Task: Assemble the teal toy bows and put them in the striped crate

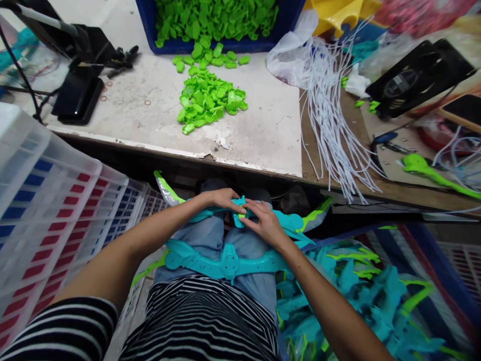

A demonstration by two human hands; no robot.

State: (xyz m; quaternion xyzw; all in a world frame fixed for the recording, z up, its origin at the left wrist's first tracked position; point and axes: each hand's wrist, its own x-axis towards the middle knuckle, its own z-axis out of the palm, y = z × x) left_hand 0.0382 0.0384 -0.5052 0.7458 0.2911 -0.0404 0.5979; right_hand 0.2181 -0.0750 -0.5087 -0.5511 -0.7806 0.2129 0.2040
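Across my lap lies a turquoise bow-shaped plastic part with green tips, its raised middle between my hands. My left hand is closed on that middle, thumb beside a small green plastic piece seated there. From the other side my right hand curls its thumb and fingers around the same spot; the fingers partly cover the piece. Nearer my body, a second turquoise bow-shaped part rests on my thighs, touched by neither hand.
Loose green pieces are heaped on the table, before a blue bin of more. White cords hang over the table edge. Plastic crates stand at left; a striped bag of turquoise parts sits at right.
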